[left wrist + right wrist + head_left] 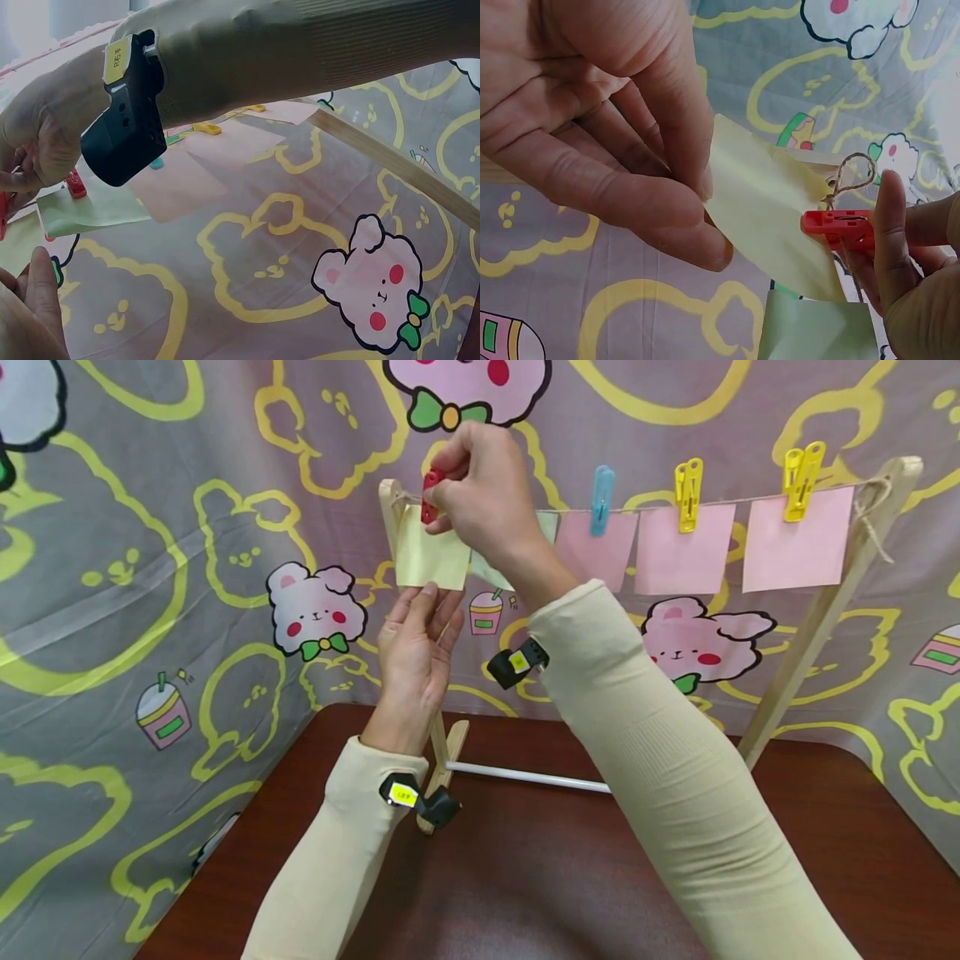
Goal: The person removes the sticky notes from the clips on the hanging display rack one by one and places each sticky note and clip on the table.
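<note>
A yellow square of paper [431,557] hangs at the left end of a twine line, by the wooden post. My right hand [487,485] pinches a red clothespin [838,223] between thumb and fingers, and the clothespin's front end lies over the paper's top edge. Below, my left hand [417,647] holds the paper's lower edge between thumb and fingertips. Beside it hangs a green paper [817,330], partly hidden behind my right hand in the head view. Another red clothespin [75,184] sits on that green paper.
Pink papers [684,556] hang farther right under a blue clothespin [602,500] and yellow clothespins [688,495]. The twine ties to a slanted wooden post [817,602] at the right. A white rod [528,776] runs low across the frame's base on the brown table [525,868].
</note>
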Demonstrator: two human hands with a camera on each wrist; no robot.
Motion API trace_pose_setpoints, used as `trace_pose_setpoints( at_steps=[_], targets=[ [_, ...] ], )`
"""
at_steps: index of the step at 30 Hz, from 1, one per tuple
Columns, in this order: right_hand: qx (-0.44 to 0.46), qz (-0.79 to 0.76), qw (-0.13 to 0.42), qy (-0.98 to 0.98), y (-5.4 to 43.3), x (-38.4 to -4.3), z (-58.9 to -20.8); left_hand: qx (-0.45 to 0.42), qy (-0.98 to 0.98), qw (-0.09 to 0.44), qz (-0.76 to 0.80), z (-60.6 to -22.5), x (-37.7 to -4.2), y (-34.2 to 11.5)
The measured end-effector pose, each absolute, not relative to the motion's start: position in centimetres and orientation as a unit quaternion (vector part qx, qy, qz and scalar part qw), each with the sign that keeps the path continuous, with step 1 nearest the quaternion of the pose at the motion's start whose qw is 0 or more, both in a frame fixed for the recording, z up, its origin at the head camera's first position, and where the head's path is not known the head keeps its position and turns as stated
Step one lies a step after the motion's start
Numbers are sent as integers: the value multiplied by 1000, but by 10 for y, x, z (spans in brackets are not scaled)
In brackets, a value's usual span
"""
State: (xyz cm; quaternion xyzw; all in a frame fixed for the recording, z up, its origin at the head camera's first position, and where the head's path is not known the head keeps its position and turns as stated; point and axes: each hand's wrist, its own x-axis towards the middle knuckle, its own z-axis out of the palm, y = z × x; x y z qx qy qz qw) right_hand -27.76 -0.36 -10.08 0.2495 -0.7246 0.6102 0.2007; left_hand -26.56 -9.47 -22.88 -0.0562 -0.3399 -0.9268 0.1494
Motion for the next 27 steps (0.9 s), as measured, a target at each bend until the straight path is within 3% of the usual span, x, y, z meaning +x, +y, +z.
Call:
trace_pose_setpoints(
  at_steps=[27],
  targets=[
    [269,595,263,-710,0,-269,-102,-43,-348,149,-925,-237,-265,-95]
  ],
)
